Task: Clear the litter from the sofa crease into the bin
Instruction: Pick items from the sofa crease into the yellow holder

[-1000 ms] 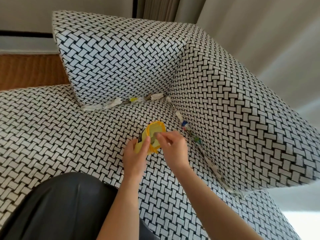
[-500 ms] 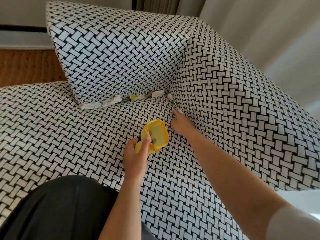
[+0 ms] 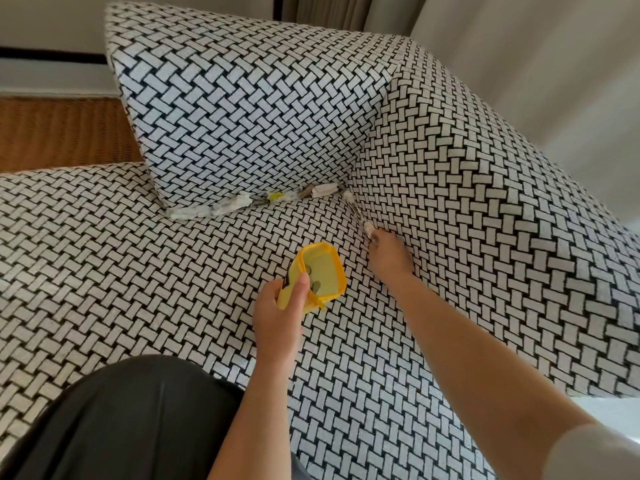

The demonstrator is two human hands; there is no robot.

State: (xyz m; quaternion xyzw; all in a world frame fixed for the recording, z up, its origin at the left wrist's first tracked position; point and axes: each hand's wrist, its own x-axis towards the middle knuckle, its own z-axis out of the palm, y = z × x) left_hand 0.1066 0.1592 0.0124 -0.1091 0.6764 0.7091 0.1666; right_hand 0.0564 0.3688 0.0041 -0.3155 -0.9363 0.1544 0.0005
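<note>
A left hand (image 3: 277, 313) grips a small yellow bin (image 3: 340, 271), thumb across its rim. A black mark on the bin's side is too blurred to read, and a few dark scraps (image 3: 313, 284) lie inside. Just right of the bin, the right hand (image 3: 389, 258) reaches into the sofa crease (image 3: 354, 207), fingertips at a pale scrap (image 3: 367, 231); whether they pinch it cannot be told. More litter (image 3: 239, 205) lines the crease beyond both hands.

Left hand (image 3: 277, 317) gripping yellow bin (image 3: 325, 271), right hand (image 3: 389, 258) at crease litter (image 3: 367, 230)

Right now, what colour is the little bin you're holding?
Yellow: the bin shows clearest in the head view.
</note>
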